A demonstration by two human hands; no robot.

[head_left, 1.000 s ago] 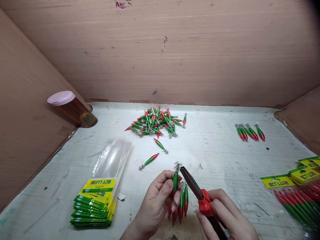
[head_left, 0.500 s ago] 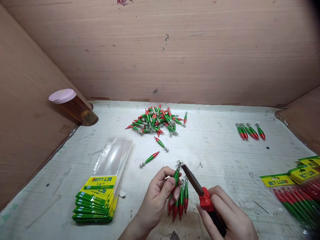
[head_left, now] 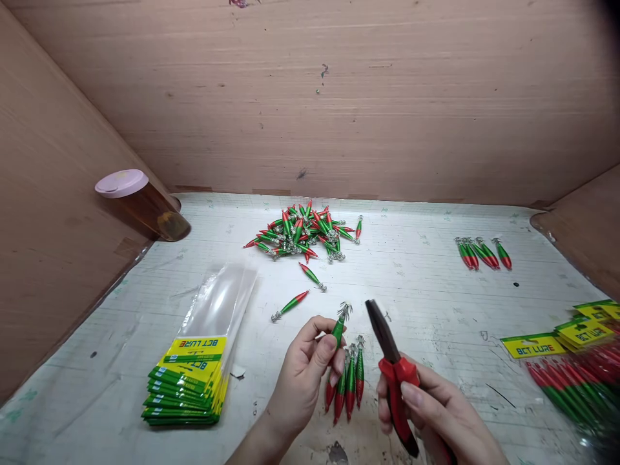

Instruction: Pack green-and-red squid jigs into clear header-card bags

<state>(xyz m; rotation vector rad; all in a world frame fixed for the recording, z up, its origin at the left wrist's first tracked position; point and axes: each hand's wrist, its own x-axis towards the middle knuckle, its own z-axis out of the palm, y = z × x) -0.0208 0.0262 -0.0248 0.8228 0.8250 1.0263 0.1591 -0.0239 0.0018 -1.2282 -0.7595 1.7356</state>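
Note:
Between its thumb and fingers, my left hand [head_left: 307,365] pinches a green fishing lure [head_left: 338,330] with its ring of hooks pointing up. My right hand [head_left: 443,403] is wrapped round red-and-black pliers [head_left: 398,374]. The dark jaws of the pliers point up and left, apart from the hooks. Just under the held lure, several green-and-red lures [head_left: 350,387] lie side by side on the table, hooks away from me. Farther back sits a heap of such lures [head_left: 300,234], with two loose ones [head_left: 290,305] in front of it.
A stack of clear bags with yellow-green headers [head_left: 194,368] lies at left. Filled lure packs [head_left: 571,368] are at right, and a short row of lures [head_left: 482,253] lies behind them. A lidded jar [head_left: 145,203] stands by the left wooden wall [head_left: 58,194].
The pliers have moved away from the lure's hooks and turned more upright, showing both handles. My left hand still holds the lure in nearly the same place.

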